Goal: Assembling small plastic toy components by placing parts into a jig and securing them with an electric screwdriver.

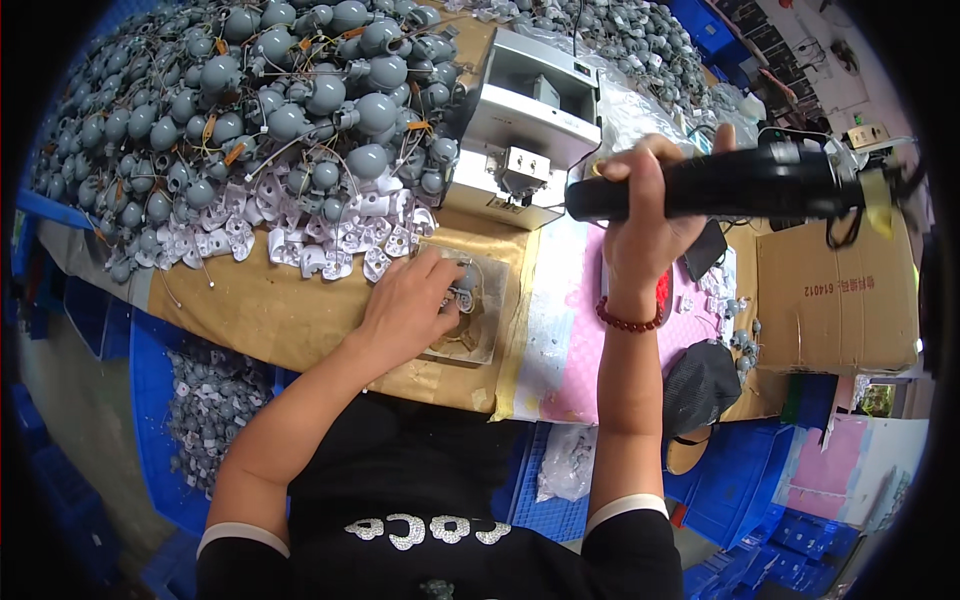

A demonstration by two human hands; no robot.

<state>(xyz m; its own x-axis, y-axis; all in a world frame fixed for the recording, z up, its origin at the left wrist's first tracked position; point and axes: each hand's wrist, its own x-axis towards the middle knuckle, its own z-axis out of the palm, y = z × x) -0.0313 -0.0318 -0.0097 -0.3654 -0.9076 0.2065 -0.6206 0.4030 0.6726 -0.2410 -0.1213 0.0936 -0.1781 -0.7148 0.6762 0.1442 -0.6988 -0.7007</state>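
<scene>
My left hand [407, 306] reaches over a clear, shallow jig block [487, 335] on the bench. Its curled fingers hold a small grey rounded part [465, 278], partly hidden under them. Raised on the right, my right hand [650, 215] is wrapped round a black electric screwdriver [740, 185], which lies roughly level. A red bead bracelet circles that wrist. Behind the jig stands a silver box-shaped machine [530, 120] with a small metal block on its front.
Grey ball-shaped parts with wires [290, 120] are heaped at the back left, with white plastic pieces [345, 235] along the heap's front. A blue bin [150, 420] of parts sits below the bench. At right are a cardboard box [835, 300] and a dark cap-like item [703, 385].
</scene>
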